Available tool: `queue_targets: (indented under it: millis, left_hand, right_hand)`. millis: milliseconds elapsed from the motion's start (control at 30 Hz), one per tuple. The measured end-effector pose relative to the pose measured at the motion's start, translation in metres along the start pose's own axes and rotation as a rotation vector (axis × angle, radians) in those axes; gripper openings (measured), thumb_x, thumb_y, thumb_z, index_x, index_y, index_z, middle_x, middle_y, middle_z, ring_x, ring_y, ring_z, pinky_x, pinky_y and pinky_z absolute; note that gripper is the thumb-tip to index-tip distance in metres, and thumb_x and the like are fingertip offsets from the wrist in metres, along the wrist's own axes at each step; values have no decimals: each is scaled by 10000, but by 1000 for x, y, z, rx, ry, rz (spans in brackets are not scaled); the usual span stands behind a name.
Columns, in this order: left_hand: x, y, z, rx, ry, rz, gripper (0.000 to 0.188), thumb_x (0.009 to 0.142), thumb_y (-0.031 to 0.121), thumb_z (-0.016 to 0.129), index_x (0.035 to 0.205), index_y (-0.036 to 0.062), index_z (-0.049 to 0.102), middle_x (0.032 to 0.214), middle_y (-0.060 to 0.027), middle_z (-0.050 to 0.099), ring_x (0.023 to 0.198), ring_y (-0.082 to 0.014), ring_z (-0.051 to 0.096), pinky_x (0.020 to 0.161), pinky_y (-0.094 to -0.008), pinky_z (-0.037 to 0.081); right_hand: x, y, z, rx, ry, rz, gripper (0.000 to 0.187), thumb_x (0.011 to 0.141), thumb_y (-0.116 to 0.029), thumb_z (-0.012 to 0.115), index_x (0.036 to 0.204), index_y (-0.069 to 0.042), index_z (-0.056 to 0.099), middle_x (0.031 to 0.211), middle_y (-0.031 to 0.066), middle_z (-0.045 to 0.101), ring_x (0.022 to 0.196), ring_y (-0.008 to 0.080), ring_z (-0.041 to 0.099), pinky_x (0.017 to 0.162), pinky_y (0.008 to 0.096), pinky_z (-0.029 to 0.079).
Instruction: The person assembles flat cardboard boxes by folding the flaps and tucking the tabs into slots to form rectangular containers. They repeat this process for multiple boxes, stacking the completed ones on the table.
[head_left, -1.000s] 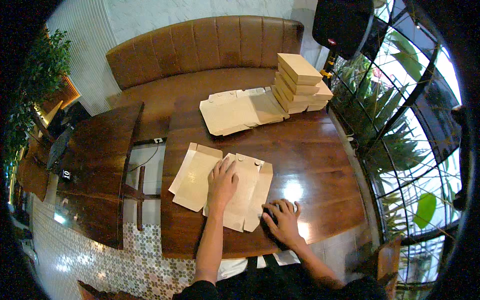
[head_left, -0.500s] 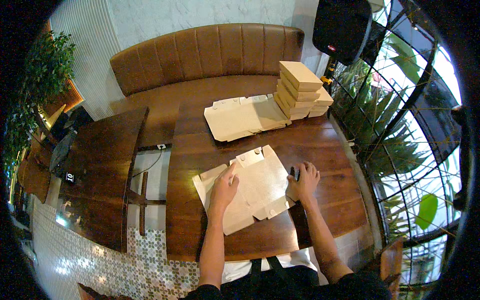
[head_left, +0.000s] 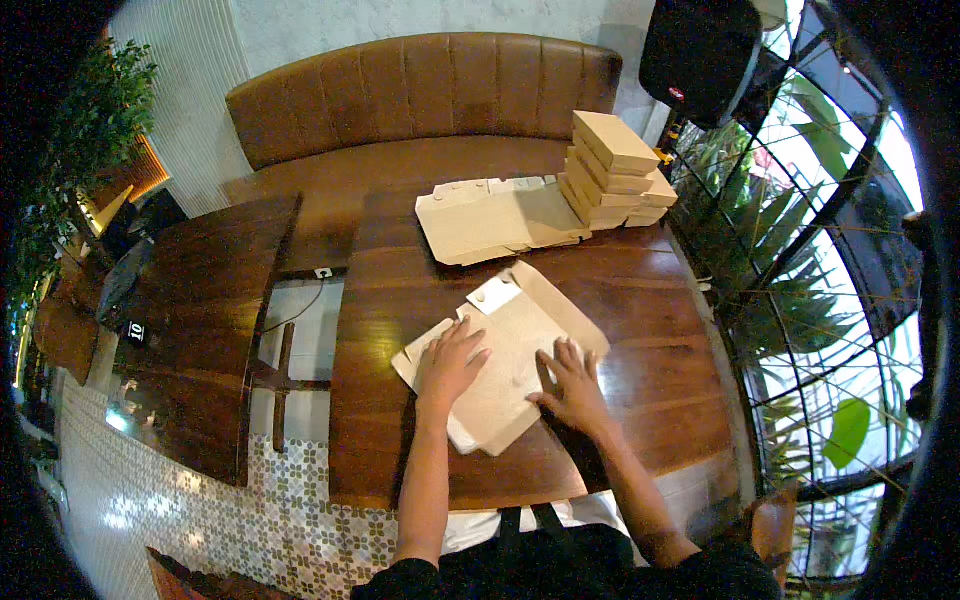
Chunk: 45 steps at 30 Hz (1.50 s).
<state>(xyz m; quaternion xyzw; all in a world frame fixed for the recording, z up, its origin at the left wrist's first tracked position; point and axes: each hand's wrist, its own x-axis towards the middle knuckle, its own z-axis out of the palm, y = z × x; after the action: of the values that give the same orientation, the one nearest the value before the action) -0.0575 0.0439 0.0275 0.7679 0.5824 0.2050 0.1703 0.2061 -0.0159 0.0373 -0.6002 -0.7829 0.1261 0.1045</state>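
Note:
A flat, creased cardboard box blank (head_left: 515, 345) lies at a slant on the wooden table in front of me. My left hand (head_left: 452, 368) rests on its left part, fingers spread toward the far side, holding nothing. Over its right part is my right hand (head_left: 572, 388), fingers apart and slightly bent, with the tips on or just above the cardboard; actual contact is hard to tell. Along the blank's far left edge sits a small flap with a round tab, beyond my left fingertips.
More flat box blanks (head_left: 490, 222) lie on the far part of the table (head_left: 660, 390). Beside them, at the back right, stands a stack of folded cardboard boxes (head_left: 612, 160). A brown bench (head_left: 430, 95) lines the wall, and a second table (head_left: 200, 330) stands left across a gap.
My right hand has moved left and inward from the blank's right edge onto the cardboard. The right-hand side of the blank has shifted and its flaps look different. My left hand's fingers have spread.

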Motion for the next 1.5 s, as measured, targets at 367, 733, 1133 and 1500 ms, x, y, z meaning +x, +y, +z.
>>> queue_targets:
  millis: [367, 733, 1133, 1500]
  left_hand:
    - [5, -13, -26, -344, 411, -108, 198, 1012, 158, 663, 1157, 54, 749, 1130, -149, 742, 1004, -312, 694, 889, -421, 556]
    - [4, -19, -11, -285, 229, -289, 245, 1002, 290, 698, 1138, 95, 753, 750, -173, 745, 641, -310, 716, 632, -431, 538]
    - [-1, 3, -22, -481, 74, 153, 708, 922, 172, 781, 1572, 216, 505, 1639, -66, 487, 1506, -316, 443, 1230, -475, 384]
    - [9, -6, -22, -281, 438, 301, 274, 953, 81, 690, 1223, 78, 737, 1274, -88, 723, 1250, -311, 625, 1101, -457, 473]
  right_hand:
    - [-20, 29, -14, 424, 435, 110, 440, 913, -188, 787, 1328, -93, 675, 1446, 207, 607, 1355, 427, 562, 1174, 494, 432]
    - [-68, -8, -29, 274, -61, -397, 571, 876, -367, 843, 1384, -165, 682, 1490, 109, 607, 1456, 313, 499, 1222, 506, 360]
    - [-79, -47, -41, 709, -380, -391, 555, 1027, -377, 677, 1513, -128, 574, 1625, 138, 491, 1470, 369, 491, 1226, 495, 398]
    - [-29, 6, -44, -3, -122, -121, 741, 951, -499, 719, 1553, -115, 524, 1718, 257, 262, 1566, 479, 273, 1220, 710, 257]
